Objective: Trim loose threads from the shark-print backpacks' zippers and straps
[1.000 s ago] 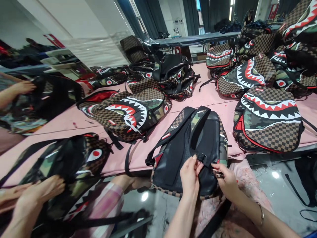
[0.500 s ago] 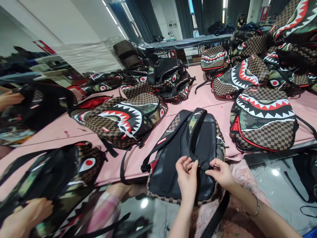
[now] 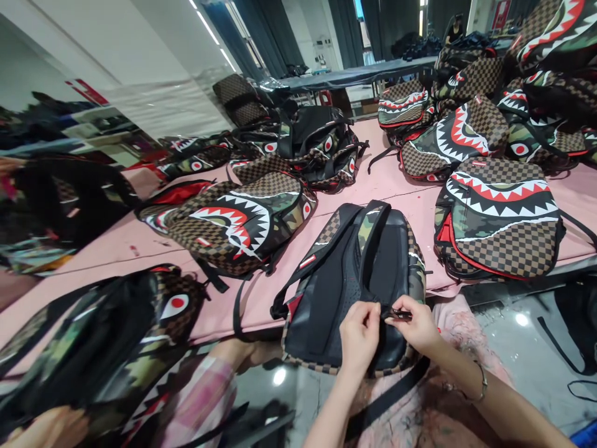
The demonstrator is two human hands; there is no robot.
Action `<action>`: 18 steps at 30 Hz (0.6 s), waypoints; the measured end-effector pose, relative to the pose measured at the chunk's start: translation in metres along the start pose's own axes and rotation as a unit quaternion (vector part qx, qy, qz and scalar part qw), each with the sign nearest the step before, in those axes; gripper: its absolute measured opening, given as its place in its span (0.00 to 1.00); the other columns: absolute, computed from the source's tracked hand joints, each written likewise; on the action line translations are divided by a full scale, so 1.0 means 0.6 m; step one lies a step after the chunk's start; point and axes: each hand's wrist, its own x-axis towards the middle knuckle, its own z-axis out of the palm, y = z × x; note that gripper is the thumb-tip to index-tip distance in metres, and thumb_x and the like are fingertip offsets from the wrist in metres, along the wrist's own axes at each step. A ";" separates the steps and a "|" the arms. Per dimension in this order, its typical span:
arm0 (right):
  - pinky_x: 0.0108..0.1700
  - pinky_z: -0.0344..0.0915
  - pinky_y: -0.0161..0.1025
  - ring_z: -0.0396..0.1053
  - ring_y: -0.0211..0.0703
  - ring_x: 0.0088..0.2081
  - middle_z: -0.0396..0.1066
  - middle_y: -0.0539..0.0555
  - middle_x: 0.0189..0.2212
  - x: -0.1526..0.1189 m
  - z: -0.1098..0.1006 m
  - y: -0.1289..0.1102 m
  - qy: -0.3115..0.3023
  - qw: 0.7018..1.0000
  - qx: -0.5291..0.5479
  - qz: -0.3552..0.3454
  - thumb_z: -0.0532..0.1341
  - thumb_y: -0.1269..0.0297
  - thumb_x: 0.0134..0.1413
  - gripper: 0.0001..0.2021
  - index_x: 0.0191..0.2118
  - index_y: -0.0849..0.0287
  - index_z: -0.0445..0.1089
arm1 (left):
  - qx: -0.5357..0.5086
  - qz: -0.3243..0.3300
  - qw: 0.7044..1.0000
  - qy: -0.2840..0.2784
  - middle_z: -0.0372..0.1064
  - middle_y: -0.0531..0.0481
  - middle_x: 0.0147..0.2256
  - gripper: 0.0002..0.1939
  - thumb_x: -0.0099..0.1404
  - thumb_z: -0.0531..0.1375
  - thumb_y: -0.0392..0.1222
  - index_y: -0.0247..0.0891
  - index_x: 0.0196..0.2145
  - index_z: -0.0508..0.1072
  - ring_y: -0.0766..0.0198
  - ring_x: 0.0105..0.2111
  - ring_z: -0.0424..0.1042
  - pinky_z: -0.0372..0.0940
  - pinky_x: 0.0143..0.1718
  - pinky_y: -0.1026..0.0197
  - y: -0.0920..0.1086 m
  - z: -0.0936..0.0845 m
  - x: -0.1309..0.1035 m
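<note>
A backpack [image 3: 321, 311] with brown checkered edges lies with its black padded back panel facing up, its lower end at the table's near edge. My left hand [image 3: 361, 333] is closed in a pinch on the lower end of a shoulder strap [image 3: 373, 249]. Just to its right, my right hand [image 3: 417, 323] pinches a small, narrow dark piece [image 3: 400, 314] at the strap's end; its exact kind is unclear. Both hands are close together above the back panel. A black webbing strap [image 3: 389, 398] hangs across my lap.
A shark-mouth backpack [image 3: 504, 218] lies to the right, another [image 3: 233, 224] to the left, on the pink-covered table [image 3: 401, 193]. More bags are piled behind. At lower left, another person's hand [image 3: 56, 429] is at a camouflage backpack [image 3: 116, 323].
My left hand's fingers have drawn together, and my right hand has turned the dark piece more level. The view has shifted slightly. The other person's hand at lower left has moved down.
</note>
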 end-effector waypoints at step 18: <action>0.33 0.66 0.35 0.66 0.39 0.29 0.65 0.47 0.24 0.001 -0.016 0.008 0.020 0.977 0.192 0.084 0.66 0.61 0.35 0.12 0.27 0.58 0.64 | -0.270 -0.216 0.933 -0.104 0.63 0.55 0.20 0.11 0.42 0.68 0.40 0.32 0.22 0.73 0.73 0.21 0.59 0.55 0.24 0.69 0.015 0.011 -0.018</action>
